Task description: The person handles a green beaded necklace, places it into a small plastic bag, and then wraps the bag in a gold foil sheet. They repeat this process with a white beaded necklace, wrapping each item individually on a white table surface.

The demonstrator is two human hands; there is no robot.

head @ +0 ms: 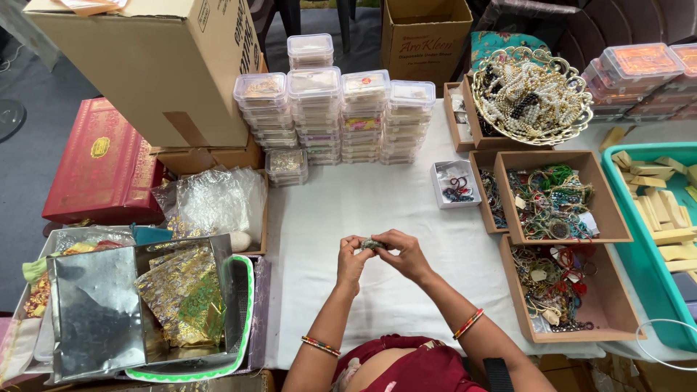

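Observation:
My left hand and my right hand meet over the white cloth of the table, both pinching a small greyish piece of jewellery between the fingertips. Bangles circle both wrists. A small white tray with dark trinkets lies further back to the right.
Stacks of clear plastic boxes stand at the back. Brown trays of tangled jewellery and a gold wire basket of pearls sit on the right, beside a teal bin. A silver-lined box of gold pouches, a red case and cardboard cartons lie left.

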